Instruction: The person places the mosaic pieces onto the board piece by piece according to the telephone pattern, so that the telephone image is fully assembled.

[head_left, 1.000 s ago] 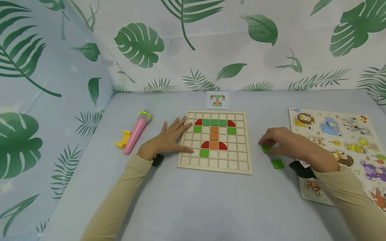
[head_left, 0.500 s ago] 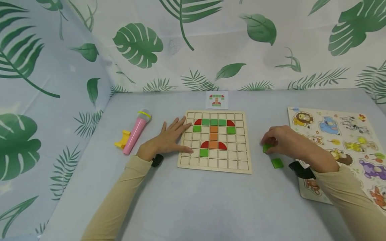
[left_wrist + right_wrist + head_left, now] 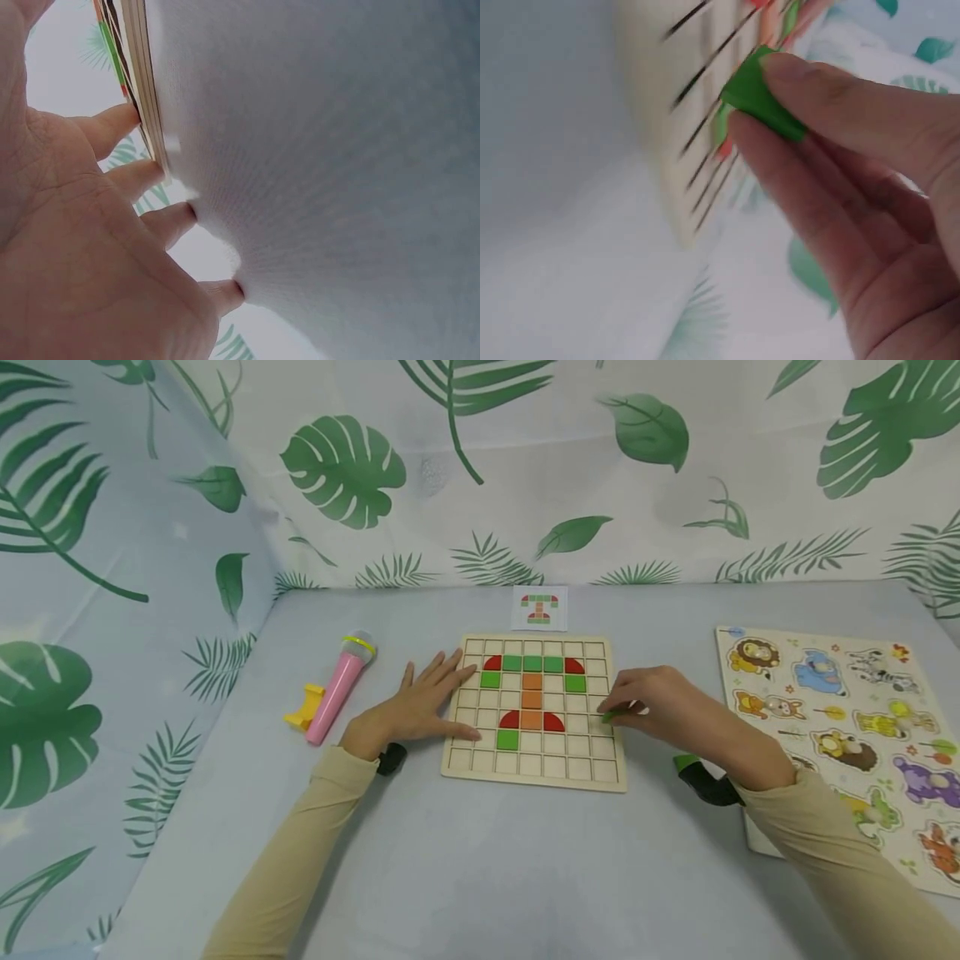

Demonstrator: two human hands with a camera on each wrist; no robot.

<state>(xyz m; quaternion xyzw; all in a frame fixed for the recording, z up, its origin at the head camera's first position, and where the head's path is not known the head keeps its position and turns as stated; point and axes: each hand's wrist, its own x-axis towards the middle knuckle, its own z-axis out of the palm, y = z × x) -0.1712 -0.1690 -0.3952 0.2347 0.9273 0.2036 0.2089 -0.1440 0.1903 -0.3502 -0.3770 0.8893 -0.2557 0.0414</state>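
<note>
My right hand pinches a green square tile between thumb and fingertips, just over the right edge of a wooden grid board. Spread out on the board's left edge lies my left hand; in the left wrist view its fingertips touch the board's side and the cloth. Red quarter-round tiles, orange squares and green squares sit in the grid cells. Another green tile lies on the table, partly hidden behind the black band on my right wrist.
A small card with a coloured pattern lies behind the board. Left of it are a pink toy microphone and a yellow piece. On the right lies an animal puzzle board, partly under my right forearm.
My right hand has picked up a green tile from the table and carried it left to the board's right edge. The left hand has stayed in place.
</note>
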